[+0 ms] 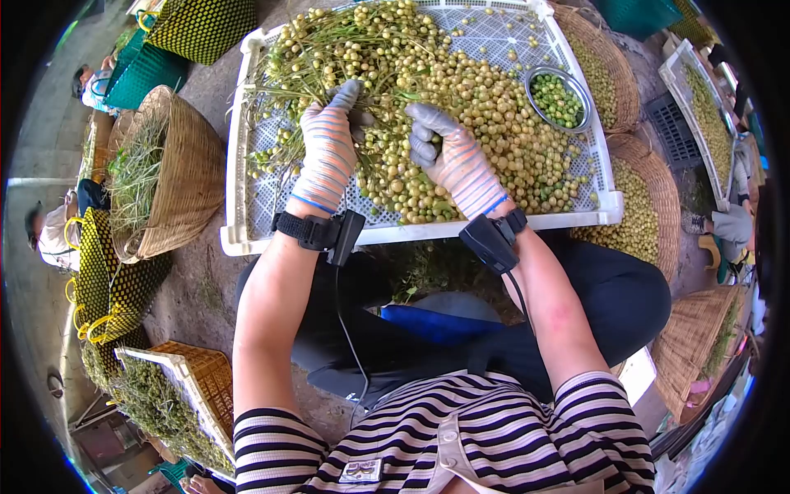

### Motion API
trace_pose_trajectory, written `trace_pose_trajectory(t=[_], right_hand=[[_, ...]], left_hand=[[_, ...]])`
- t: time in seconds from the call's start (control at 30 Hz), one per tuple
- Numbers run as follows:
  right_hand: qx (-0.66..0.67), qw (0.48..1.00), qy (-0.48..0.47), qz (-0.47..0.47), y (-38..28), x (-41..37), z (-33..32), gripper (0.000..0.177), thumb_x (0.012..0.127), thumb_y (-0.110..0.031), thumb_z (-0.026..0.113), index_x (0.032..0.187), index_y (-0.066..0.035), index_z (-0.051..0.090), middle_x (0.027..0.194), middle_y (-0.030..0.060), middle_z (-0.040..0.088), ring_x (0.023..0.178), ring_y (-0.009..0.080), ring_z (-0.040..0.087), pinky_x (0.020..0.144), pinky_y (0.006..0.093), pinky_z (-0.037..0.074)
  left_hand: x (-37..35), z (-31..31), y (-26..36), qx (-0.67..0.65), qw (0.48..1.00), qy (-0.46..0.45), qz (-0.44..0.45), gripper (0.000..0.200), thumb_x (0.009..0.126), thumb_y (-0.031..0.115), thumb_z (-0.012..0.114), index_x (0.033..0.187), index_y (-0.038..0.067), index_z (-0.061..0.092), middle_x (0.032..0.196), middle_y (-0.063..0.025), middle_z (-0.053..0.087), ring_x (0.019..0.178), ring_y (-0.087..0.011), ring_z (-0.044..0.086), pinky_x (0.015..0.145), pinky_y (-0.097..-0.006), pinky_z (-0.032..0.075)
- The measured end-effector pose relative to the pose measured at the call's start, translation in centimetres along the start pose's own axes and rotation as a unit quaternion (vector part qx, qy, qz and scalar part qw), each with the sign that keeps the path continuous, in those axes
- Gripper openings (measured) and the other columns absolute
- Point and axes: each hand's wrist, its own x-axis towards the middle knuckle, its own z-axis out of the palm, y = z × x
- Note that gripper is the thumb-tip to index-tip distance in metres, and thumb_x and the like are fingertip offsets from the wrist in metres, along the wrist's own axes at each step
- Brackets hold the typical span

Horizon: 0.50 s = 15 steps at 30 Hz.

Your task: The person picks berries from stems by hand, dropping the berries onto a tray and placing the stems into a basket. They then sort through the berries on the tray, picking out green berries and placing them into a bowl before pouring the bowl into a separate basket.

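My left hand (pixel 331 136), in a striped glove with grey fingers, is closed around thin green fruit stems (pixel 284 97) over the left half of a white plastic tray (pixel 240 173). My right hand (pixel 448 152), gloved the same way, hovers over the pile with its fingers curled together; what lies between them, if anything, is hidden. Small round yellow-brown fruits (pixel 494 107) cover much of the tray, loose on the right and still on stems at upper left. A metal bowl (pixel 587 115) of greener fruits (pixel 555 100) sits at the tray's right side.
Wicker baskets of loose fruit (pixel 634 210) stand against the tray's right side. To the left are a wicker basket (pixel 193 173) holding stems and yellow-black woven baskets (pixel 103 272). A crate (pixel 218 375) is at lower left. Other people sit at both edges.
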Motion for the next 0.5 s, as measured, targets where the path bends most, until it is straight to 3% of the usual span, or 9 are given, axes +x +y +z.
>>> trace_pose_trajectory(t=[0.07,0.1,0.2,0.23,0.3,0.5], right_hand=[[0.036,0.993,-0.110,-0.006,-0.2,-0.7,-0.7,0.019,0.085,-0.023,0.056,0.087,-0.003,0.058,0.064,-0.0017,0.046,0.047,0.0076,0.040,0.043,0.0202,0.032],[0.035,0.993,-0.110,-0.006,-0.1,-1.1,-1.0,0.019,0.085,-0.023,0.056,0.087,-0.003,0.058,0.064,-0.0017,0.046,0.047,0.0076,0.040,0.043,0.0202,0.032],[-0.076,0.990,-0.057,0.106,0.4,-1.8,-2.6,0.026,0.084,-0.028,0.057,0.092,-0.003,0.060,0.074,0.0031,0.056,0.054,0.0087,0.048,0.047,0.0209,0.038],[-0.077,0.990,-0.057,0.105,0.5,-1.7,-2.3,0.026,0.084,-0.028,0.057,0.092,-0.003,0.060,0.074,0.0031,0.056,0.054,0.0087,0.048,0.047,0.0209,0.038],[-0.089,0.981,0.114,0.131,1.4,-1.5,-1.4,0.028,0.082,-0.033,0.061,0.090,-0.006,0.061,0.075,0.0027,0.057,0.055,0.0088,0.049,0.048,0.0206,0.038],[-0.085,0.992,0.042,0.082,2.6,0.3,-2.4,0.020,0.081,-0.027,0.066,0.081,-0.009,0.058,0.070,0.0010,0.054,0.053,0.0077,0.047,0.047,0.0186,0.036]], left_hand=[[0.8,-0.7,0.0,-0.010,0.999,0.020,-0.035,0.017,0.078,0.019,0.069,0.085,0.005,0.061,0.065,-0.0038,0.061,0.042,-0.0127,0.051,0.037,-0.0230,0.035],[1.1,-1.0,-0.1,-0.020,0.997,0.038,-0.069,0.017,0.078,0.019,0.069,0.085,0.005,0.061,0.064,-0.0038,0.061,0.043,-0.0127,0.051,0.038,-0.0231,0.036],[0.7,-1.0,0.1,-0.031,0.995,0.031,-0.087,0.018,0.080,0.023,0.067,0.077,0.006,0.062,0.059,-0.0037,0.060,0.042,-0.0126,0.048,0.039,-0.0231,0.036],[0.7,-1.0,0.3,-0.029,0.995,0.015,-0.097,0.020,0.080,0.025,0.067,0.074,0.007,0.062,0.057,-0.0036,0.059,0.042,-0.0126,0.047,0.039,-0.0230,0.035],[0.4,-0.7,0.3,-0.011,0.994,0.045,-0.098,0.023,0.081,0.027,0.066,0.071,0.007,0.063,0.056,-0.0031,0.059,0.042,-0.0123,0.046,0.040,-0.0234,0.035],[-0.1,-0.7,0.6,-0.007,0.993,0.037,-0.109,0.021,0.082,0.027,0.065,0.074,0.008,0.064,0.058,-0.0030,0.060,0.044,-0.0115,0.046,0.043,-0.0237,0.036]])
